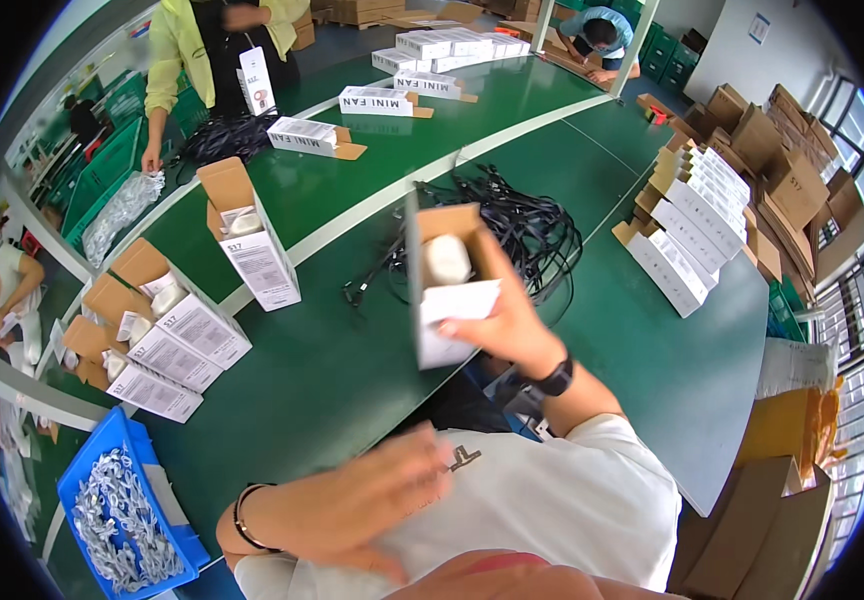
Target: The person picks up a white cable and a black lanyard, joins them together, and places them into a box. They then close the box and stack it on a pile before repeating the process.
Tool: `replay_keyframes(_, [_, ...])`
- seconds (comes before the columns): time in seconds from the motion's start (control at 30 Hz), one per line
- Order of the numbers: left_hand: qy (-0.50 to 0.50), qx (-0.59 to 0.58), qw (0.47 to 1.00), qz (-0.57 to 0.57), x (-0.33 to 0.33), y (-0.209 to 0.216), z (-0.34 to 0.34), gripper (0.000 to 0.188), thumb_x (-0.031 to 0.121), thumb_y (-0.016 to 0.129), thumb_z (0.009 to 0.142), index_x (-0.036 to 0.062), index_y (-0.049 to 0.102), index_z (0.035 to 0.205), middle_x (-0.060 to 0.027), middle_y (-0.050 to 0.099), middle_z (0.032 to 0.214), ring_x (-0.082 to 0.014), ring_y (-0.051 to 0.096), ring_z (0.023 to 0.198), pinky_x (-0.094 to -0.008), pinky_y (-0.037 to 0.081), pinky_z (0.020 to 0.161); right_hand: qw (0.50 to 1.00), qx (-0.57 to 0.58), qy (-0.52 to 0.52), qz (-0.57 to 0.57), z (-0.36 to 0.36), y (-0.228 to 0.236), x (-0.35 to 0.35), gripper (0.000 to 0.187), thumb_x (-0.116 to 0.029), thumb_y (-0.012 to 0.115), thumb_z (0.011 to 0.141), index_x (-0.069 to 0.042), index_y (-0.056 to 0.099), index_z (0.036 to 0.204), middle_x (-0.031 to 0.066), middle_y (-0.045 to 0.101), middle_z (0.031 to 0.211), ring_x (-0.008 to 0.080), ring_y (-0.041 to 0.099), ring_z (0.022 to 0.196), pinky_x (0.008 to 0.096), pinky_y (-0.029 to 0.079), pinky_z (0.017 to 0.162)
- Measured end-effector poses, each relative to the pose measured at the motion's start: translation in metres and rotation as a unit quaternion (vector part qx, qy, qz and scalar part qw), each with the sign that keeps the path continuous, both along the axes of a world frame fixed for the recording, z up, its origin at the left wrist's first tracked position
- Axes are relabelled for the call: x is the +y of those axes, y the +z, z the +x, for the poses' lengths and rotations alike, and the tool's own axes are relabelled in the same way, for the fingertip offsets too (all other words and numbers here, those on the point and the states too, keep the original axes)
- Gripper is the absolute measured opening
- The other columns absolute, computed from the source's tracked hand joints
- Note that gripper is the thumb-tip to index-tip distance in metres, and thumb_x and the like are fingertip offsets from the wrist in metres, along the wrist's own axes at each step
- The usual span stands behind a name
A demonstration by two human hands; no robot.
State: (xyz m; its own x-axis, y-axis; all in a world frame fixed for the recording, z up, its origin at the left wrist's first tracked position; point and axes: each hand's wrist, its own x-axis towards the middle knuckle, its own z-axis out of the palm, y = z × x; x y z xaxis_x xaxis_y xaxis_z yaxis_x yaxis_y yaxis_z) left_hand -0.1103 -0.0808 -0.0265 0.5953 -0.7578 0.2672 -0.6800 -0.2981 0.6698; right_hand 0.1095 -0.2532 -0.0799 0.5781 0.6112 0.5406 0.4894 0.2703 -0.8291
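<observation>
My right hand (508, 338) grips an open white carton (457, 345) from its near right side, the thumb over its front. The carton's brown inside shows, and a white rounded object (447, 262) sits in it. My left hand (377, 500) is held in front of my chest, slightly blurred, with thumb and fingers apart and nothing in it. A heap of black cables (517, 215) lies just behind the carton. To the left, an open white carton (260, 268) stands alone, near a row of several open cartons (177, 355) with white objects inside.
A blue bin (184, 545) of small bundled pale cables stands at the lower left. Several flat-lying white cartons (687, 235) are lined up at the right. Across the green table (352, 370), a person in yellow (177, 55) stands by more cartons (377, 101) and black cables (227, 137).
</observation>
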Motion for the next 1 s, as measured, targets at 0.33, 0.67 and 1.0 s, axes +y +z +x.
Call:
replay_keyframes(0.33, [-0.193,0.105,0.968,-0.12,-0.003,-0.007,-0.017,0.055,0.019,0.04,0.095,-0.018,0.027,0.134,-0.0348,0.017,0.145,-0.0499,0.018,0.136,-0.0566,0.017,0.109,0.664,-0.226,-0.58,-0.413,0.123,0.038,-0.169,0.093,-0.023,0.079,0.064,-0.011,0.03,0.143,0.0144,0.052,0.122,0.0355,0.053,0.108,0.0433,0.045,0.086])
replay_keyframes(0.67, [-0.238,0.009,0.961,-0.14,0.005,-0.008,-0.025,0.052,0.017,0.039,0.096,-0.02,0.028,0.13,-0.0378,0.018,0.143,-0.0519,0.021,0.134,-0.0581,0.019,0.108,0.555,-0.203,-0.575,-0.566,0.157,-0.002,-0.195,0.061,-0.026,0.071,0.076,-0.014,0.046,0.131,0.0121,0.048,0.132,0.0336,0.048,0.118,0.0508,0.041,0.093])
replay_keyframes(1.0, [-0.142,0.046,0.987,-0.054,0.011,0.007,-0.038,0.079,0.041,0.055,0.089,-0.0124,0.022,0.139,-0.0334,0.02,0.144,-0.0422,0.026,0.135,-0.0429,0.03,0.107,0.901,-0.348,-0.071,-0.25,0.055,-0.017,0.053,0.027,-0.011,0.058,0.086,-0.008,0.062,0.112,0.012,0.065,0.097,0.0313,0.062,0.086,0.0376,0.05,0.074])
